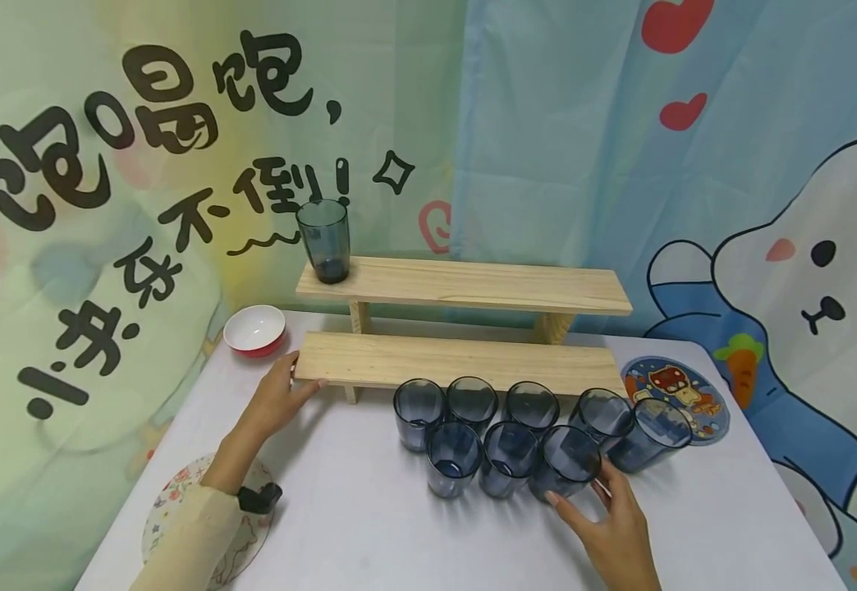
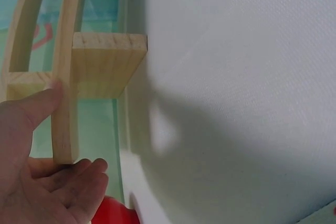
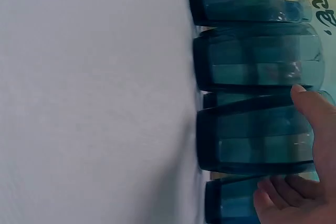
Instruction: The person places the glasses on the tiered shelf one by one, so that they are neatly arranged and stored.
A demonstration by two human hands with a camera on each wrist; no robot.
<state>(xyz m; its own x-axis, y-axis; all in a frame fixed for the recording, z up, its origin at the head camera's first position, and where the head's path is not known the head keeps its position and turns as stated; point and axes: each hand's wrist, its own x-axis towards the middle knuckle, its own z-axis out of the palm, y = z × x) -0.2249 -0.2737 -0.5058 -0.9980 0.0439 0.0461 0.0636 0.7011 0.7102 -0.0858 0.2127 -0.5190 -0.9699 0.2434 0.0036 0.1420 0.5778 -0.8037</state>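
My left hand grips the left end of the lower board of a two-tier wooden stand. In the left wrist view, the thumb lies on one face of the board and the fingers curl round its end. My right hand holds the front-right tinted glass between thumb and fingers, the thumb near its rim in the right wrist view. More blue-grey glasses stand upright in two close rows before the stand. Another glass is on the upper board's left end.
A red-and-white bowl sits left of the stand. At the front left lies a round floral mat, partly under my left forearm. A blue patterned round mat lies behind the rightmost glass. Printed curtains hang behind the white table.
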